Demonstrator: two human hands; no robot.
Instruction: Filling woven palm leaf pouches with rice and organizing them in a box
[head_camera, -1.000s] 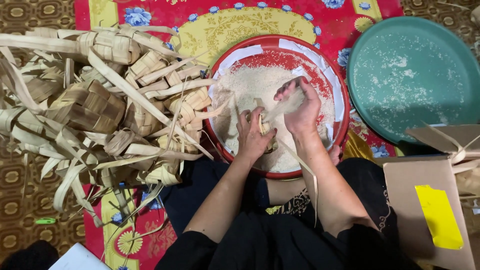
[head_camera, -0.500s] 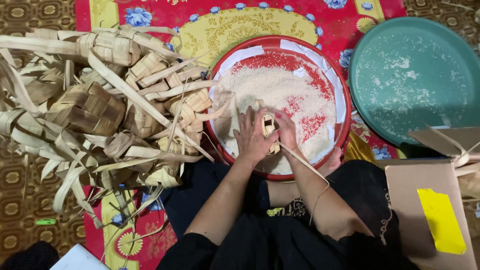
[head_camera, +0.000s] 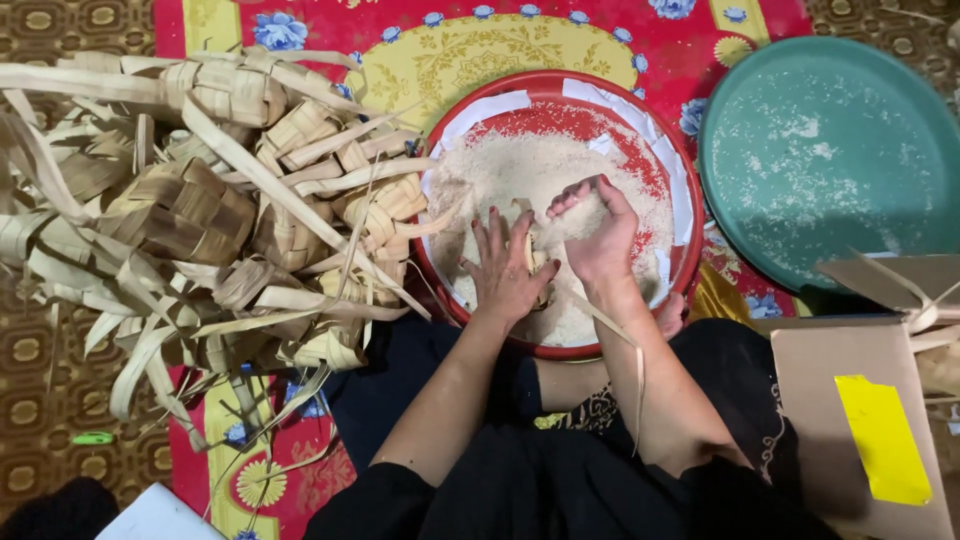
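Note:
A round red tray (head_camera: 690, 215) with white patches holds a heap of raw white rice (head_camera: 520, 175). My left hand (head_camera: 505, 275) grips a small woven palm-leaf pouch (head_camera: 536, 262) over the tray's near half, fingers spread around it. My right hand (head_camera: 598, 232) is cupped over a handful of rice just right of the pouch, fingers curled shut. A long leaf strip (head_camera: 628, 345) trails from the pouch across my right forearm.
A big pile of woven palm-leaf pouches (head_camera: 200, 210) with loose strips lies left of the tray. A green round tray (head_camera: 830, 150) dusted with rice sits at the right. A cardboard box (head_camera: 860, 420) with a yellow patch stands at the lower right. A red and yellow mat (head_camera: 450, 50) lies beneath.
My right hand reached up into the rice, drew back to the pouch, and now is lifted again, cupped with rice. My left hand stays on the pouch.

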